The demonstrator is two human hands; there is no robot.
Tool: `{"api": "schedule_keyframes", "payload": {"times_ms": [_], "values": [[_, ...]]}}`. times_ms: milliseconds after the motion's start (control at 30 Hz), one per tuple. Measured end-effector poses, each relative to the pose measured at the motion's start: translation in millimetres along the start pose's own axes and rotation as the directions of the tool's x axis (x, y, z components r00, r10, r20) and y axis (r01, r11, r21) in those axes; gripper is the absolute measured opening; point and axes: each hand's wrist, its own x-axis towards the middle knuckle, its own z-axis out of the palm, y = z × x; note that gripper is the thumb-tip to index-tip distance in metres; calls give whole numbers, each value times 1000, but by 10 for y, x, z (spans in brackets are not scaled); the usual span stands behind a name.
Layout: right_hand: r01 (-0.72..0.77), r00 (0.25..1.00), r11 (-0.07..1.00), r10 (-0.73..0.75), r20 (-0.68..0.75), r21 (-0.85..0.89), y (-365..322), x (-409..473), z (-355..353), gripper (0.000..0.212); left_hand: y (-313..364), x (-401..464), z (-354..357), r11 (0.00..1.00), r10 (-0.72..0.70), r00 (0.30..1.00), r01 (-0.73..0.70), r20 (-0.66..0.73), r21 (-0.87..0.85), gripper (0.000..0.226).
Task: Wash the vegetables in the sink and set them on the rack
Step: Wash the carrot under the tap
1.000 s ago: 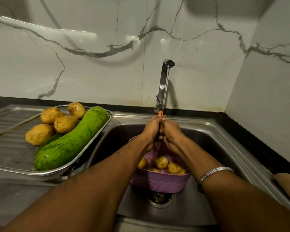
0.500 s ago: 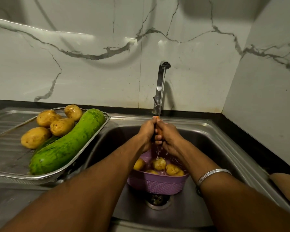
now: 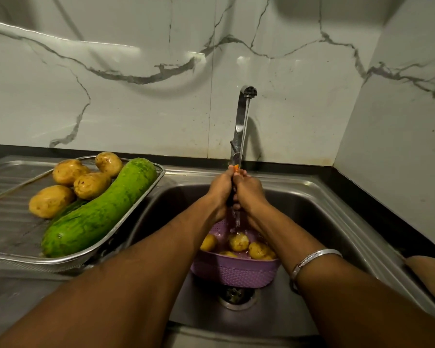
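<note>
Together, left hand (image 3: 220, 190), right hand (image 3: 249, 193) clasping carrot (image 3: 236, 168), orange tip above grip

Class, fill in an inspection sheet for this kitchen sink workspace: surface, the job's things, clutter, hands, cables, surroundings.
Surface: steel sink with a ribbed drainboard on the left; tap running.
Job's things: four potatoes and a long green gourd on the rack; more potatoes in the purple basket over the drain; an orange vegetable, mostly hidden, under the stream.
Clutter: nothing seen.
Hands: left hand and right hand grip the orange vegetable together; bracelet on the right wrist.
Cables: nothing seen.
Surroundings: marble-patterned wall, dark counter edge.
</note>
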Motion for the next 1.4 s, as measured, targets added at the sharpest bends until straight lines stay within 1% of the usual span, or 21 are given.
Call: {"api": "schedule_keyframes", "payload": {"times_ms": [133,200,267,333,400,533,600,667,767,867,967,1067,1133,1200,1267,1333,1400], "values": [[39,998,999,-40,-38,-24,21,-12,-55,38,12,-18,11,1000,14,998,-12,65,-21,49],[18,1000,1000,-18,-22,10,33,-5,-79,44,17,-30,-7,1000,-2,996,4,91,-15,49],[-28,999,998,26,27,59,43,-5,-113,42,12,-27,-17,1000,-27,995,26,96,9,46],[-75,994,991,66,81,114,48,-28,-127,34,4,-18,-16,998,-26,998,22,63,67,41],[-104,987,983,84,134,152,27,-75,-116,27,8,4,-31,993,-8,1000,8,-2,119,38],[-103,973,983,68,219,153,44,-117,-109,23,18,42,-99,993,-12,998,20,-63,117,42],[-77,977,990,51,208,118,76,-93,-127,24,6,54,-114,993,-12,998,19,-60,121,42],[-51,989,996,41,145,69,86,-57,-139,25,-5,45,-92,991,6,1000,-2,-28,137,41],[-30,998,999,29,47,22,75,21,-129,29,-25,66,-66,993,15,998,-21,54,118,38],[-24,999,992,18,49,122,36,24,-105,30,-3,42,-59,999,25,995,-29,101,42,37],[-31,997,983,17,76,179,16,-6,-100,26,16,43,-92,999,36,993,-37,115,7,34],[-74,985,969,35,168,235,21,-31,-117,19,18,60,-131,998,44,996,-48,72,52,30],[-118,972,960,59,229,256,22,-65,-133,19,5,69,-146,995,16,999,-19,35,101,29],[-156,962,955,89,258,253,30,-76,-141,21,-12,81,-154,990,-2,1000,3,-5,139,31],[-161,962,962,104,251,219,51,-48,-139,21,-14,99,-151,991,4,1000,-2,-18,132,31],[-133,972,977,95,215,169,89,-4,-162,21,-10,105,-128,993,30,999,-26,-32,112,30],[-99,978,991,81,190,87,128,9,-191,20,-10,111,-123,989,58,997,-50,-54,136,31]]}}
